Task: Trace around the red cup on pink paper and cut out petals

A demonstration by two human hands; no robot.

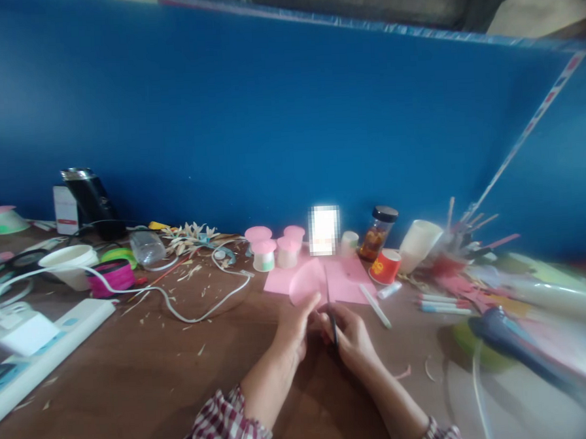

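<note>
In the middle of the desk my left hand grips the lower edge of a rounded piece of pink paper, thumb on top. My right hand is closed on the dark handles of a pair of scissors. Their blades point away from me, along the right side of the rounded piece. Beneath and behind lies a larger pink sheet. A white pen rests at its right edge. Just beyond stand paper cups topped with pink paper discs.
A power strip and white cable lie left. At the back right are a jar with a dark lid, a red paper cup and a white cup. A blue-handled tool, blurred, lies far right. Paper scraps litter the desk.
</note>
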